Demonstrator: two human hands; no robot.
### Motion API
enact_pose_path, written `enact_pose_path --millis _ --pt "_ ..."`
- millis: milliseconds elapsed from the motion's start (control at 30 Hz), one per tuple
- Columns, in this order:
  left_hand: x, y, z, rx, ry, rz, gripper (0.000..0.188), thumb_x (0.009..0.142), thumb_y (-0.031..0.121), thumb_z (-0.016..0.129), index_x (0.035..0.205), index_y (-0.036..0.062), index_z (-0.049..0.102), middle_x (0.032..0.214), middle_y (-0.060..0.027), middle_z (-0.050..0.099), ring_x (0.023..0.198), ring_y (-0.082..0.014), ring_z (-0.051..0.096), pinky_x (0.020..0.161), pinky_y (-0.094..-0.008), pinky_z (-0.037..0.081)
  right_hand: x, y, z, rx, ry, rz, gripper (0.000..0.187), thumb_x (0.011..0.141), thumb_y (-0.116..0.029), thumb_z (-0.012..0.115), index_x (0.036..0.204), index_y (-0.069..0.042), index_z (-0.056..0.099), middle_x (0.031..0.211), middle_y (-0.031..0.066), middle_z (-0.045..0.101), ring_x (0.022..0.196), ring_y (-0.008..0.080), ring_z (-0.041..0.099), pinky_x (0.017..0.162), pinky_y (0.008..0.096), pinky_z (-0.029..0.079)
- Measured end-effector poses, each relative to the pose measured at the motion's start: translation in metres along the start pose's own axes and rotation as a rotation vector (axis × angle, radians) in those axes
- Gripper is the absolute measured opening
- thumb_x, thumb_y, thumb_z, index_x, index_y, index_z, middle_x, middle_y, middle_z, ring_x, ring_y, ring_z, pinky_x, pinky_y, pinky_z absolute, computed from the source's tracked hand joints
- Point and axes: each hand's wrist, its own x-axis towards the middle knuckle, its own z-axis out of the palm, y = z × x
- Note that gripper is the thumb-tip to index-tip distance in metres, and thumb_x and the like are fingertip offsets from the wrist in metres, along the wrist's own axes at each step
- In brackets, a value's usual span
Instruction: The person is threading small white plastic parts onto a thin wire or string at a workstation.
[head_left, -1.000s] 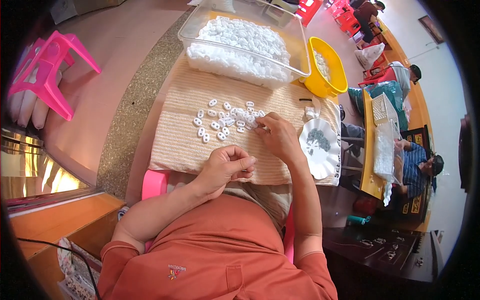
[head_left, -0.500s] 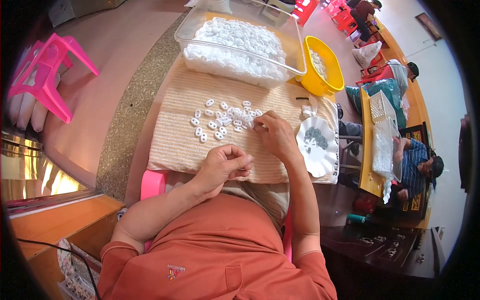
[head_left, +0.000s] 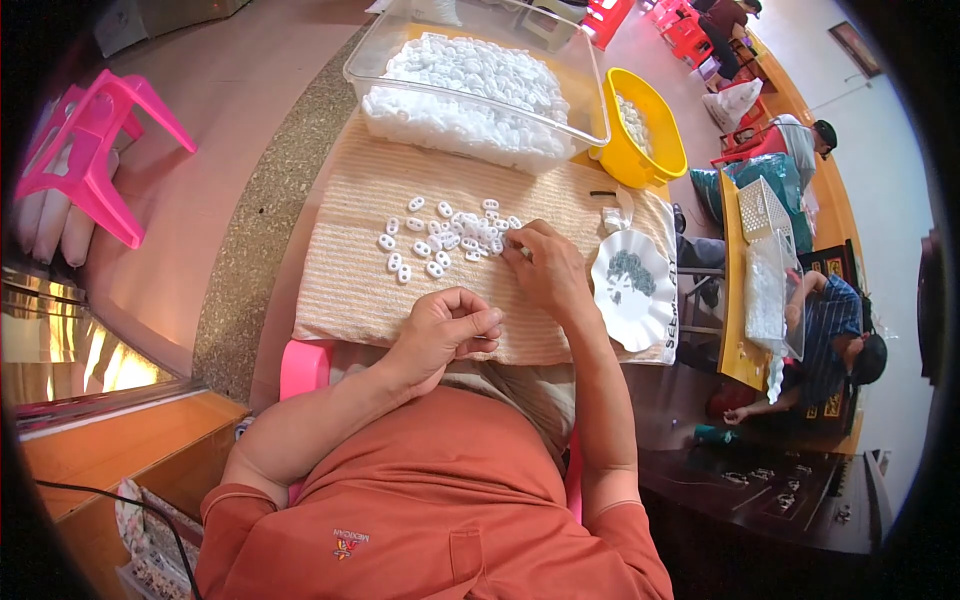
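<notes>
On the striped cloth in front of me lies a pile of small white oval two-hole pieces, with several single ones spread to its left. My right hand reaches to the pile's right edge, fingers bent and drawn together; whatever sits at the fingertips is hidden. Nearer my body, my left hand is closed, thumb pressed against the curled fingers, and anything between them is too small to make out. Right of my right hand, a white scalloped plate holds small dark green bits.
A clear tub full of white pieces stands at the far edge, beside a yellow basin. A small black strip lies above the plate. Left is a pink stool; on the right a person works at another table.
My right hand has shifted slightly at the pile's edge; my left hand stays put. The person on the right has lowered an arm outward past their table.
</notes>
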Motion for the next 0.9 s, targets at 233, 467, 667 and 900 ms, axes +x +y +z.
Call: enact_pose_path --millis 233,467,667,900 --pt "0.000 0.000 -0.001 -0.005 0.003 0.005 0.008 0.086 0.008 0.066 0.085 0.0052 0.059 0.081 -0.0046 0.064 0.071 -0.0101 0.063 0.067 -0.0234 0.056 -0.002 0.005 0.003 -0.008 0.008 -0.063 0.014 0.084 -0.013 0.060 0.093 -0.003 0.065 0.092 0.0132 0.063 0.082 0.0338 0.062 0.072 0.0400 0.048" --pt "0.000 -0.002 -0.001 0.005 0.002 0.007 0.007 0.087 0.008 0.064 0.088 0.0046 0.058 0.085 -0.0050 0.064 0.075 -0.0103 0.063 0.069 -0.0252 0.056 -0.009 0.005 0.006 0.008 0.113 -0.049 0.011 0.086 -0.010 0.056 0.091 -0.002 0.061 0.089 0.0161 0.062 0.080 0.0356 0.061 0.069 0.0418 0.048" --pt "0.000 0.000 0.001 -0.102 0.058 0.032 0.013 0.093 0.015 0.058 0.101 0.0045 0.058 0.089 -0.0051 0.064 0.078 -0.0114 0.062 0.071 -0.0271 0.055 -0.032 -0.017 -0.003 0.268 0.112 -0.093 0.008 0.085 -0.004 0.059 0.092 -0.002 0.061 0.085 0.0164 0.063 0.075 0.0306 0.063 0.062 0.0357 0.049" --pt "0.000 -0.001 0.002 -0.027 0.032 0.041 0.012 0.093 0.016 0.057 0.099 0.0056 0.060 0.087 -0.0030 0.064 0.077 -0.0108 0.062 0.068 -0.0245 0.053 -0.054 -0.026 -0.002 0.512 0.061 -0.174 0.015 0.079 0.003 0.066 0.092 0.000 0.061 0.084 0.0107 0.063 0.072 0.0196 0.063 0.061 0.0282 0.049"
